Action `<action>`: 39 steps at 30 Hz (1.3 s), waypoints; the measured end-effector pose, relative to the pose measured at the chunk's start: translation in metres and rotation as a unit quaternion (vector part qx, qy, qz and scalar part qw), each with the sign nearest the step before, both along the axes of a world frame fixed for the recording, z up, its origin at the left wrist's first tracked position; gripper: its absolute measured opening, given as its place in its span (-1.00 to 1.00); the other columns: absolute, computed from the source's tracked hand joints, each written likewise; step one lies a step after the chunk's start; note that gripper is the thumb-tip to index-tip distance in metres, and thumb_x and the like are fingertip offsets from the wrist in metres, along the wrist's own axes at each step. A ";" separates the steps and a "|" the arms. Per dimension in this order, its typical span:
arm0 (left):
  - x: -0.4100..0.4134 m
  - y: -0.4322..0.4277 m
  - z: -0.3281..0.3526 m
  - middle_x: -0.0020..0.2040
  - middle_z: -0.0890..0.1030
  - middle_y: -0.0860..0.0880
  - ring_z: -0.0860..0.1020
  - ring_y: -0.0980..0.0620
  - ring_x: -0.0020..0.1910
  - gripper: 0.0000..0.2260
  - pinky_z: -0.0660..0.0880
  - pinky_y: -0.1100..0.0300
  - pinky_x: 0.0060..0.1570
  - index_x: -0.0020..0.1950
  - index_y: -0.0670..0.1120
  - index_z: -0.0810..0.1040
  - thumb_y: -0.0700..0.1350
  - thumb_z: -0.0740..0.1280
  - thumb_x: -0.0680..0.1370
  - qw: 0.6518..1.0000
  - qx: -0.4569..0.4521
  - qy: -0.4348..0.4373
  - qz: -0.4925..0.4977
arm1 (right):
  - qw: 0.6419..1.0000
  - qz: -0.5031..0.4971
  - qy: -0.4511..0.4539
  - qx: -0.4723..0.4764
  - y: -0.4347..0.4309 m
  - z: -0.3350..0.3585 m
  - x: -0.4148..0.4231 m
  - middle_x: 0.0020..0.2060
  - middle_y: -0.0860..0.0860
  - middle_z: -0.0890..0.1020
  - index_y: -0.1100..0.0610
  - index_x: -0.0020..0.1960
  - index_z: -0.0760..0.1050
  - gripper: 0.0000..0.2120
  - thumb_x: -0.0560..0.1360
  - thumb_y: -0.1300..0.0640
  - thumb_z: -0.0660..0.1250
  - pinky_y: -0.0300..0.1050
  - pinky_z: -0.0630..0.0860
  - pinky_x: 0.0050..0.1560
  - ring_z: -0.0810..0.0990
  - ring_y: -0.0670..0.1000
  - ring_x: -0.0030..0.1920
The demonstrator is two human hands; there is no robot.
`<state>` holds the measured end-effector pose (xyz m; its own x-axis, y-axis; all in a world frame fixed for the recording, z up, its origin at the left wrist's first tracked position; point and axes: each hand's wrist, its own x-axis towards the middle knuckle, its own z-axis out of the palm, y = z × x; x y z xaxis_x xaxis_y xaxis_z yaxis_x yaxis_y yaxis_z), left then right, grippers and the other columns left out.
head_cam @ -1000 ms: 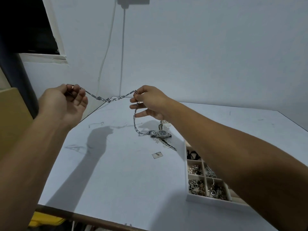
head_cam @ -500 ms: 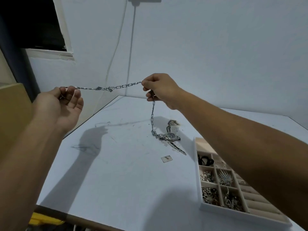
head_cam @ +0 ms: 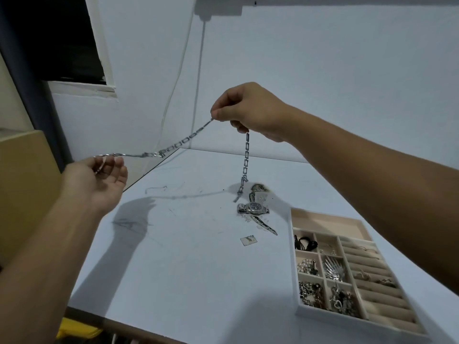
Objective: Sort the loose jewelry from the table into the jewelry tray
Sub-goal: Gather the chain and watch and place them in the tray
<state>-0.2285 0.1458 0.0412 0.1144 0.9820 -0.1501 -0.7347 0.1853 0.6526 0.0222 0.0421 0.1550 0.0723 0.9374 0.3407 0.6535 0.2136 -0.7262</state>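
Nearest you, at right: the jewelry tray [head_cam: 294,269]. Its small compartments already hold pieces, and the ring rolls run along its right side. Risk: your right forearm passes directly above it, so a dropped elbow could knock the rim and spill what is already sorted.

Left hand [head_cam: 96,180]: palm up, fingers loosely curled round one end of the chain [head_cam: 183,141]. The hold looks light. Risk: if you pull with the other hand, that end could slide out and whip across the table [head_cam: 186,269].

Mid-table: a small flat tag [head_cam: 248,240], a dark strap-like piece [head_cam: 264,225] and the watch [head_cam: 254,207], all loose and close together.

Beyond them the chain's free tail hangs straight down, ending just beside the watch. You cannot tell whether it touches the table. Risk: swinging it toward the tray could drag the tail through that cluster, snagging the watch or scattering the small pieces.

Farthest: right hand [head_cam: 248,112], raised and pinching the chain mid-length, with the span sagging toward the left hand. Risk: if you lower the chain in one heap, the links could straddle a divider or tangle with the pieces already stored.
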 end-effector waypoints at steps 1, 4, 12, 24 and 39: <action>0.006 -0.002 -0.003 -0.31 0.48 0.06 0.55 0.13 -0.31 -0.74 0.47 0.29 -0.13 -0.29 -0.04 0.36 -0.17 0.09 0.60 1.000 -0.003 0.025 -0.008 | 1.000 0.001 0.003 -0.002 -0.003 0.000 -0.001 -0.29 -0.01 0.57 0.24 -0.04 0.61 -0.90 0.49 0.23 0.39 -0.23 0.41 -0.39 0.44 -0.03 -0.36; 0.028 -0.012 -0.015 -0.30 0.48 0.05 0.53 0.12 -0.30 -0.75 0.45 0.27 -0.20 -0.28 -0.03 0.36 -0.13 0.13 0.61 0.995 -0.020 0.087 -0.041 | 1.000 0.004 0.005 -0.004 -0.012 0.001 -0.003 -0.33 -0.03 0.57 0.25 -0.04 0.61 -0.91 0.49 0.23 0.39 -0.23 0.39 -0.42 0.43 -0.05 -0.40; 0.083 -0.058 -0.039 -0.16 0.56 -0.13 0.59 -0.07 -0.15 -0.77 0.53 0.10 -0.12 -0.21 -0.16 0.40 -0.24 0.10 0.63 0.978 -0.051 0.106 -0.173 | 1.000 0.004 0.006 0.016 -0.036 0.008 -0.004 -0.31 -0.03 0.60 0.24 -0.05 0.62 -0.91 0.49 0.23 0.39 -0.24 0.38 -0.44 0.43 -0.06 -0.42; 0.119 -0.105 -0.048 -0.13 0.59 -0.22 0.59 -0.11 -0.29 -0.88 0.61 0.08 -0.28 -0.01 -0.26 0.47 -0.23 0.18 0.63 0.883 0.065 0.330 -0.327 | 0.992 -0.015 0.087 0.091 -0.061 0.024 0.006 -0.21 0.05 0.62 0.23 -0.02 0.59 -0.92 0.52 0.26 0.33 -0.20 0.39 -0.39 0.47 -0.05 -0.37; 0.120 -0.119 -0.051 -0.13 0.54 -0.26 0.54 -0.12 -0.32 -0.80 0.53 0.19 -0.33 0.11 -0.35 0.48 -0.37 0.09 0.63 0.805 0.158 0.427 -0.381 | 0.968 0.044 0.214 0.123 -0.070 0.028 0.011 -0.20 0.20 0.52 0.33 -0.01 0.49 -0.91 0.53 0.43 0.23 -0.05 0.63 -0.08 0.58 0.07 -0.27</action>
<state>-0.1082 0.0268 -0.0098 0.6889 0.6805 -0.2497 0.2541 0.0959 0.9624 0.0334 -0.0279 0.1827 0.1795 0.8408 0.5107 0.2743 0.4558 -0.8468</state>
